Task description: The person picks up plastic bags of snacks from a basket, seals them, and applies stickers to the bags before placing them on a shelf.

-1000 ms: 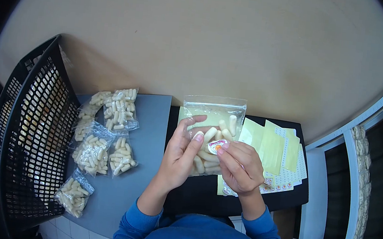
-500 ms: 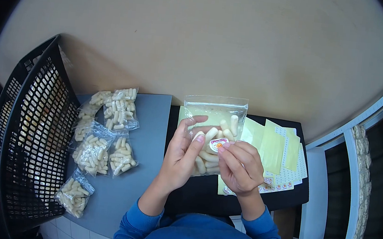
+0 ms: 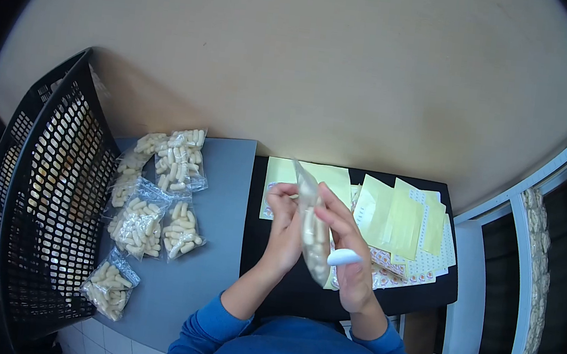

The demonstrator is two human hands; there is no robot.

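A clear bag of pale finger-shaped pieces (image 3: 314, 232) stands nearly edge-on between my two hands, above the black table. My left hand (image 3: 283, 229) holds it from the left side, its fingers partly hidden behind the bag. On the other side my right hand (image 3: 348, 253) grips the bag near its upper part with the fingers. A white oval sticker (image 3: 344, 257) sits at the right hand's palm side, its printed face out of sight. Yellow and printed sticker sheets (image 3: 389, 219) lie to the right of the hands.
Several filled bags (image 3: 137, 224) lie on the grey table (image 3: 221, 239) at the left. A tall black perforated basket (image 3: 52, 208) stands beyond them. The black table (image 3: 271, 293) is under the sheets. White metal shelving (image 3: 469, 286) stands at the right, the wall behind.
The bag has turned from facing the camera to nearly edge-on. My right hand has moved from the sticker on its front to the bag's right side, and the sticker now shows blank white.
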